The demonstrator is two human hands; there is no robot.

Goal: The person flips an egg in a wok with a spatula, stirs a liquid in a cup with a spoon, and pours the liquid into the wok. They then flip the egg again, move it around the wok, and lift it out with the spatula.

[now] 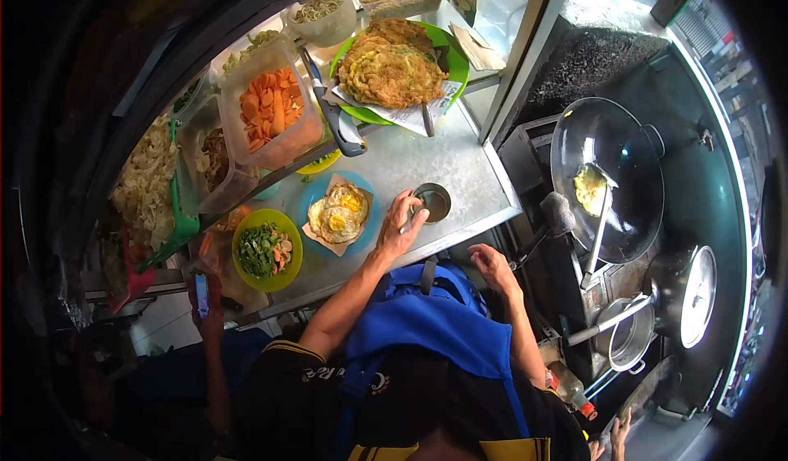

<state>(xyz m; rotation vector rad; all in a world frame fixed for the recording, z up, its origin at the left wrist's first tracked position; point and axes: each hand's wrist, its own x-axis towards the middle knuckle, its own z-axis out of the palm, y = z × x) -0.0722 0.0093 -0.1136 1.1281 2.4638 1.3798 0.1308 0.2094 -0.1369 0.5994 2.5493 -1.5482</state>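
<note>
On the metal counter, my left hand [401, 225] has its fingers bent at the side of a small metal cup [432, 202]; what lies inside the fingers is hard to make out. My right hand [491, 266] is over the blue apron, fingers apart, holding nothing. Left of my left hand is a blue plate [368, 215] with fried eggs [337, 213] on brown paper. Beside it sits a yellow-green bowl [296, 274] of chopped greens. To the right, a black wok [624, 174] holds a yellow food portion [590, 188] and a metal spatula [598, 235].
A green plate [461, 71] of omelettes, a black-and-grey knife [332, 112] and a tub of carrots [271, 112] are on the shelf. A lidded pot [669, 284] and a saucepan [625, 335] stand below the wok. Another person holds a phone [202, 294]; other hands show lower right.
</note>
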